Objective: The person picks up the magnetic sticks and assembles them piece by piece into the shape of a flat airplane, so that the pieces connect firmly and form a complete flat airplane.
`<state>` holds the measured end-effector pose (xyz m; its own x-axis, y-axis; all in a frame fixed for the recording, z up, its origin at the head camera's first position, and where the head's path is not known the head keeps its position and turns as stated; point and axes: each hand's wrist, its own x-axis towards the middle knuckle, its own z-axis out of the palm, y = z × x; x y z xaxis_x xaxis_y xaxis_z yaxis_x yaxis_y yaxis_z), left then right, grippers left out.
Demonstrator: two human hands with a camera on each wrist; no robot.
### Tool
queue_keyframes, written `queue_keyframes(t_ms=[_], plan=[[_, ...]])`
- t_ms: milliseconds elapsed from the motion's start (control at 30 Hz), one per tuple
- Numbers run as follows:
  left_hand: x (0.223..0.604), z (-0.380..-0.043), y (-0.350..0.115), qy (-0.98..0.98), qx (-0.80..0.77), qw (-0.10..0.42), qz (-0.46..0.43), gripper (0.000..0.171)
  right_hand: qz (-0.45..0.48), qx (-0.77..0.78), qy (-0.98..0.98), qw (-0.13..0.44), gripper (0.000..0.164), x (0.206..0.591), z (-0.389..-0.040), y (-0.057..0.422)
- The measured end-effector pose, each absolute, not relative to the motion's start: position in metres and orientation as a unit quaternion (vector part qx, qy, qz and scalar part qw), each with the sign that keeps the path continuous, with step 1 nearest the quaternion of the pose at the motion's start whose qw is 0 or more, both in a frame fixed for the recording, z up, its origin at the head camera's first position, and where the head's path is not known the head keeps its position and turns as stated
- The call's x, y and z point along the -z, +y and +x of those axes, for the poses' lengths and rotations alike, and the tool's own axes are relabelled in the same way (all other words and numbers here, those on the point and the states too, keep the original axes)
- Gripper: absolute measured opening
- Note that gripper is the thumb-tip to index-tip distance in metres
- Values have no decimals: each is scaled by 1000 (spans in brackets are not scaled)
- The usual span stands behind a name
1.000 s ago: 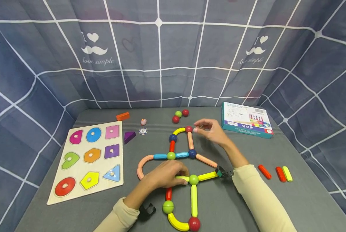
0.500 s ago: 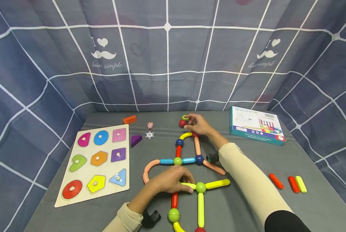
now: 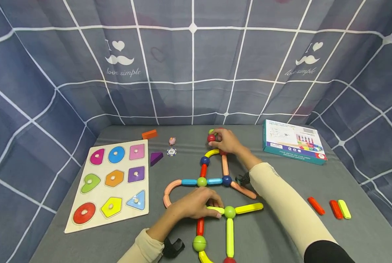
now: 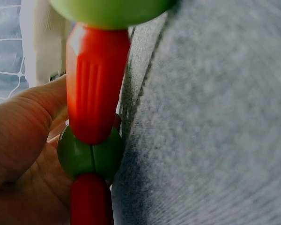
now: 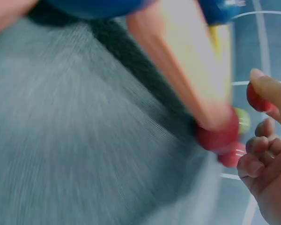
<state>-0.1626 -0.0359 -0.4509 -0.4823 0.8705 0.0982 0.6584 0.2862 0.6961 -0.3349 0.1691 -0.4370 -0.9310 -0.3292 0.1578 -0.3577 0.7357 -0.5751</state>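
A figure of magnetic sticks and balls lies on the grey table. My left hand is over its middle, thumb and fingers on either side of a yellow-green magnetic stick. In the left wrist view that hand curls behind a green ball joining a red stick and a darker red one. At the figure's far end my right hand pinches a red magnetic ball between thumb and finger. Below it in the right wrist view, a peach stick ends at another red ball.
A wooden shape puzzle board lies left, near a purple wedge, an orange block, a pig figurine and a chip. The toy box sits back right. Loose red sticks and a yellow one lie right.
My right hand has moved from beside the figure's far red ball to the loose balls behind it and taken a red one. The left hand stays on the figure; the head view has shifted slightly.
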Motion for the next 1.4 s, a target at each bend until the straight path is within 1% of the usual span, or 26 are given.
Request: queue_keyframes(t_ms=[67,167,267,333,467,600,700,800,900,1167,1400], plan=[[451,-162,-35,790,-347,151,483,18,207,-350,-913,38,39,425,-322,179],[451,-161,-35,791,-347,150,481,17,228,-386,-893,45,36,407,-291,197],[453,-161,-34,791,-346,149,482,17,231,-402,-885,38,33,392,-252,218],[452,-161,-34,789,-347,147,485,16,229,-405,-884,30,30,392,-228,234],[448,-163,-33,793,-341,154,480,18,216,-400,-891,1,26,402,-187,266],[443,-162,-28,811,-315,150,470,24,190,-388,-901,-37,26,423,-156,297],[441,-159,-22,824,-294,142,463,24,180,-392,-900,-62,27,436,-137,312],[443,-157,-15,828,-284,135,464,23,185,-411,-888,-89,27,445,-125,321],[447,-156,-10,823,-288,131,471,23,188,-432,-876,-102,27,452,-118,326],[453,-161,-12,793,-336,144,487,19,193,-489,-841,-129,30,460,-116,331],[454,-163,-13,782,-344,155,495,20,203,-488,-838,-135,29,461,-114,330]])
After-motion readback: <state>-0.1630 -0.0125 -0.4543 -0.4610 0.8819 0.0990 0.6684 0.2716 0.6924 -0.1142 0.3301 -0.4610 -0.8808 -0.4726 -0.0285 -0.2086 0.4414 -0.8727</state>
